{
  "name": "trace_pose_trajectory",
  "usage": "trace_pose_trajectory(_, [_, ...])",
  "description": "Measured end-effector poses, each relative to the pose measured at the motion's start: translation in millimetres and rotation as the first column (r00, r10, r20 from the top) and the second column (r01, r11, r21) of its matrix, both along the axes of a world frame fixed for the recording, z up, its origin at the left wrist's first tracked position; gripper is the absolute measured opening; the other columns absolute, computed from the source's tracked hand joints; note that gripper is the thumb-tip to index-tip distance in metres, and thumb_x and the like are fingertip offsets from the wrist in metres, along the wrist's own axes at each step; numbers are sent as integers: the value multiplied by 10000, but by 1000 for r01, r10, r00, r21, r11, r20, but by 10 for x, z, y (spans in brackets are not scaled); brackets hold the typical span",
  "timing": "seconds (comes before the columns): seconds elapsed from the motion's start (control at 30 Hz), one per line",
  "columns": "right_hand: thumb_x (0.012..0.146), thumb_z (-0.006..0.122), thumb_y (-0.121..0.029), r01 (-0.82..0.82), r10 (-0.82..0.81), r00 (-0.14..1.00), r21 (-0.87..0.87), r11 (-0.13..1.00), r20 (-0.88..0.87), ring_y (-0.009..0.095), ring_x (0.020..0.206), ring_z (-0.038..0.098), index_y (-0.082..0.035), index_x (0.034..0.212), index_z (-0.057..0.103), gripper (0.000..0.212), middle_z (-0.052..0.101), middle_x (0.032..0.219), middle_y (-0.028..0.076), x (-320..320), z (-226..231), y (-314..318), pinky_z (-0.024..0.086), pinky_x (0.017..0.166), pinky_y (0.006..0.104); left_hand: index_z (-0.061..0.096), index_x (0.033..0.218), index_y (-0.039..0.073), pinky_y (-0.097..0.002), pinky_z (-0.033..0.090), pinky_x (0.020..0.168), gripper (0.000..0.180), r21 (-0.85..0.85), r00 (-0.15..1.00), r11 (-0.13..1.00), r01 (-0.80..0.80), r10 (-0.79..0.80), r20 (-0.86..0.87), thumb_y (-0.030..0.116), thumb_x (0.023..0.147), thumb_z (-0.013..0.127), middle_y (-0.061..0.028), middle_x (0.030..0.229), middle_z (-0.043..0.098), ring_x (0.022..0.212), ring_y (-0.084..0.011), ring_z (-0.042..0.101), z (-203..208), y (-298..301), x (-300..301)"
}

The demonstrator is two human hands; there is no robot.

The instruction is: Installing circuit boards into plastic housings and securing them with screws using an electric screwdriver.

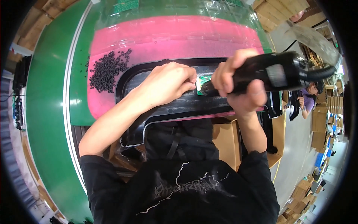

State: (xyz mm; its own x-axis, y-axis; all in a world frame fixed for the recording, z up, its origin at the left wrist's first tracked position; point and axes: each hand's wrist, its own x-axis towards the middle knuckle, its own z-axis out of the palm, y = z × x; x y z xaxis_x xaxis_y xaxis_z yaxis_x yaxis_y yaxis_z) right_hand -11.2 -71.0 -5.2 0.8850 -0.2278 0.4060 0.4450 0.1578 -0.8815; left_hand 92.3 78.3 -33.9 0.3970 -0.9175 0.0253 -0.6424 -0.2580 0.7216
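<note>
The green table (46, 97) bears a pink mat (156, 49); on that lie small black pieces (106, 72) toward ten o'clock, clear plastic (167, 28) at twelve, and a black molded panel (175, 107) centrally.

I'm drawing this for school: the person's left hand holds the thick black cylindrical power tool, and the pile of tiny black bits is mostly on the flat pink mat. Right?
Not quite: the head view shows the right hand holding the thick black cylindrical power tool, not the left hand. The pile of tiny black bits is mostly on the flat pink mat.
</note>
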Motion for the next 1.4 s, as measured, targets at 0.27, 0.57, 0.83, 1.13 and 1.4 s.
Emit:
trace_pose_trajectory(0.27, [775,517,-696,-113,62,937,130,985,345,88,442,378,-100,1022,473,646,436,592,-18,-15,211,-210,316,467,254,623,881,-2,-316,471,587,139,-304,995,949,88,-97,-13,84,788,680,-105,731,617,664,-239,616,-6,-70,-45])
trace_pose_trajectory(0.57, [797,494,-677,-109,58,938,130,986,342,93,447,398,-91,1016,456,627,448,588,-10,-120,176,-248,351,489,263,647,927,6,-287,494,610,220,-254,980,966,49,-95,-172,119,752,717,-93,862,660,722,-195,628,49,-68,-69])
trace_pose_trajectory(0.83, [839,530,-493,185,-181,980,-45,982,78,131,448,419,-50,981,481,468,449,566,31,-302,-18,-650,383,502,294,322,1124,14,-374,332,937,648,-360,994,933,19,-56,-93,473,781,625,-131,1108,455,1036,-232,446,-96,-36,57])
trace_pose_trajectory(1.13, [847,528,-471,222,-220,975,-62,973,33,128,437,401,-56,964,477,434,431,554,30,-249,-83,-620,360,467,282,284,1027,48,-292,344,833,240,-577,980,792,-197,174,-96,3,806,369,-117,1104,384,918,-140,368,169,90,83])
trace_pose_trajectory(1.4, [839,564,-466,173,-176,984,-95,980,-26,108,442,395,-49,953,475,441,442,562,22,-180,-143,-622,342,457,256,422,985,34,-221,365,708,115,-290,928,899,-328,248,-278,40,906,507,-38,864,491,779,-93,442,678,537,103])
